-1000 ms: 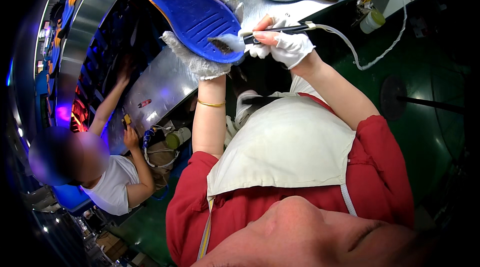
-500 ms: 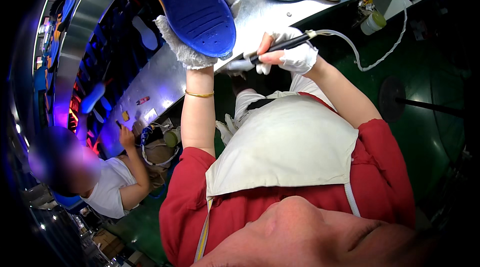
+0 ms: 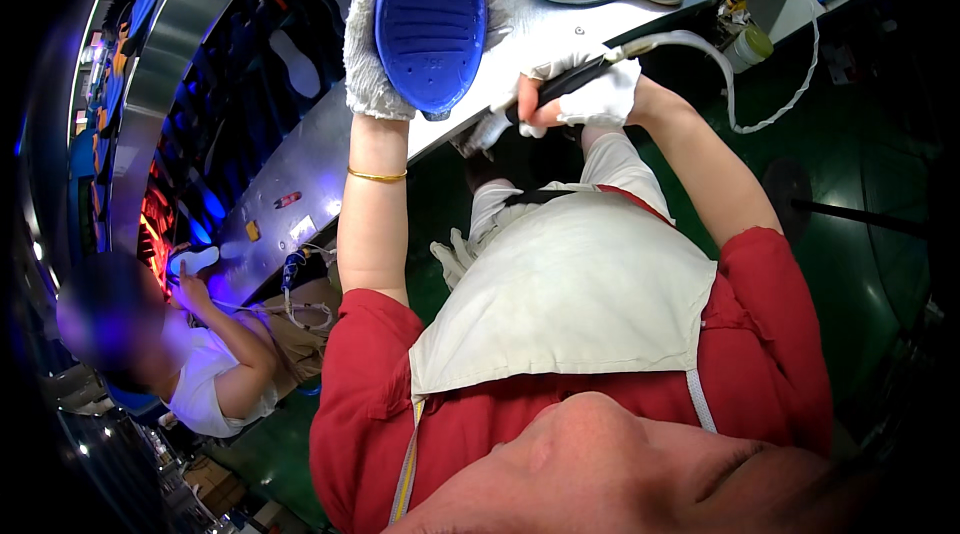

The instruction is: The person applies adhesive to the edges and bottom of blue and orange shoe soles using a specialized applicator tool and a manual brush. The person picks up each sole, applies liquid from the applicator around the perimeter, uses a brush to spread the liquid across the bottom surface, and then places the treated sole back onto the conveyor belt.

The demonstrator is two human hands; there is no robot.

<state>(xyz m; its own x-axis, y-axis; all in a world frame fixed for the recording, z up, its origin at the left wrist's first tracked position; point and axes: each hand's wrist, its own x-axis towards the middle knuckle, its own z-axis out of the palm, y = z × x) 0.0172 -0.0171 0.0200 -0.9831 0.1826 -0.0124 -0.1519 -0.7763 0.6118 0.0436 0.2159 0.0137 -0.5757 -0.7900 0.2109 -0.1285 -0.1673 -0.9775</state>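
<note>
My left hand (image 3: 368, 69), outstretched toward eleven o'clock, grasped a blue sole (image 3: 432, 29); my right hand (image 3: 598, 99) clasped a brush (image 3: 570, 82).

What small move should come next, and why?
Probably bring the right hand up and left until the brush meets the rounded end of the blue sole. The left hand holds the sole raised, grooved face in view, while the brush's tip sits below and right of it, not touching.
</note>
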